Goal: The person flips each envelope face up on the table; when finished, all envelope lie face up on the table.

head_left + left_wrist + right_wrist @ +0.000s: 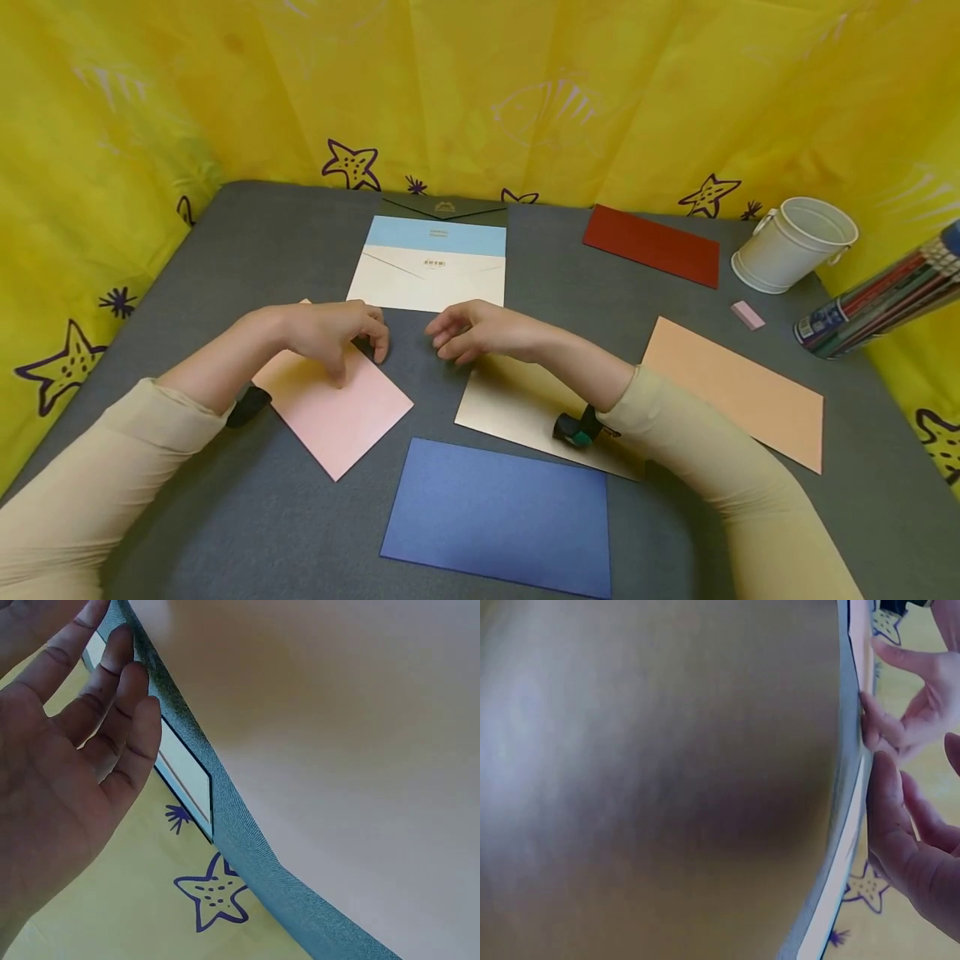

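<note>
My left hand (pixel 330 333) hovers over a pink envelope (pixel 352 429), its thumb pointing down and its fingers loosely bent around nothing. In the left wrist view those fingers (pixel 94 705) are relaxed beside the pink surface. Across a short gap, my right hand (pixel 483 329) hangs over the upper left corner of a gold envelope (pixel 517 408), fingers relaxed and holding nothing. The right forearm hides part of the gold envelope. Nearer to me lies a dark blue envelope (pixel 498 517). Beyond both hands, cream (pixel 427 283), light blue (pixel 480 239) and dark green (pixel 491 215) envelopes overlap in a column.
On the right lie a peach envelope (pixel 742 396) and, farther back, a red one (pixel 652 246). A white bucket (pixel 768 254), a small pink eraser (pixel 747 315) and a clear tube of pencils (pixel 862 304) stand near the right edge. A yellow curtain (pixel 480 100) borders the table.
</note>
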A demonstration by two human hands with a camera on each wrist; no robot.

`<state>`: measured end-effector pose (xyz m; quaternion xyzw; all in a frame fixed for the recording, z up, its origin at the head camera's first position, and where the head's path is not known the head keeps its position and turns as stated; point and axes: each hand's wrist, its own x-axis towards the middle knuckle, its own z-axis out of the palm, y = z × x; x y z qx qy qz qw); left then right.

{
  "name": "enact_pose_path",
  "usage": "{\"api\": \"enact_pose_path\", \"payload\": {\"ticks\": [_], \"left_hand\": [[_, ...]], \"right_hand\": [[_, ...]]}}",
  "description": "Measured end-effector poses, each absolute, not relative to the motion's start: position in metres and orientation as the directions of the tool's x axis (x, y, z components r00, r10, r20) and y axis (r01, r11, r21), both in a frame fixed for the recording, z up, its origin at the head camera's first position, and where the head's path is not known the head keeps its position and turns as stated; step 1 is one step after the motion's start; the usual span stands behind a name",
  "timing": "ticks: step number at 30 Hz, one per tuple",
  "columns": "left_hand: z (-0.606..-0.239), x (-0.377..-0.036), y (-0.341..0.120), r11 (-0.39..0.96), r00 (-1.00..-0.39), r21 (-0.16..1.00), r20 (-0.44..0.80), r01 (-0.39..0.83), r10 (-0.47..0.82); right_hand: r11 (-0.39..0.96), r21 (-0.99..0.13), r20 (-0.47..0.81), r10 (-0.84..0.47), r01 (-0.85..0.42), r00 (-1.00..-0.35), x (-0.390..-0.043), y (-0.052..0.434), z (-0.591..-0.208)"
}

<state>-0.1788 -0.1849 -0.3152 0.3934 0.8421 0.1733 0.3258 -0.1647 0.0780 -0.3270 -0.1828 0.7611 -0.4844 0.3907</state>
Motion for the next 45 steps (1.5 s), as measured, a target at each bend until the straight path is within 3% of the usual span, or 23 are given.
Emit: {"api": "enact_pose_path", "payload": {"ticks": [23,37,45], "left_hand": [[-0.323,-0.182,-0.181,0.649,-0.495,0.539,-0.422,0.537,0.760],[-0.313,-0.192,-0.180,0.673,-0.428,0.585,-0.519,0.453,0.740],[-0.320,-0.179,-0.184,0.627,-0.427,0.526,-0.460,0.574,0.778]], "right_hand": [[0.512,-0.850,-0.498,-0.700,0.127,-0.512,-0.146,0.045,-0.335],[0.488,-0.864,-0.481,-0.733,0.122,-0.480,-0.145,0.045,-0.337],[0.510,-0.857,-0.478,-0.736,0.071,-0.479,-0.145,0.044,-0.339]]}}
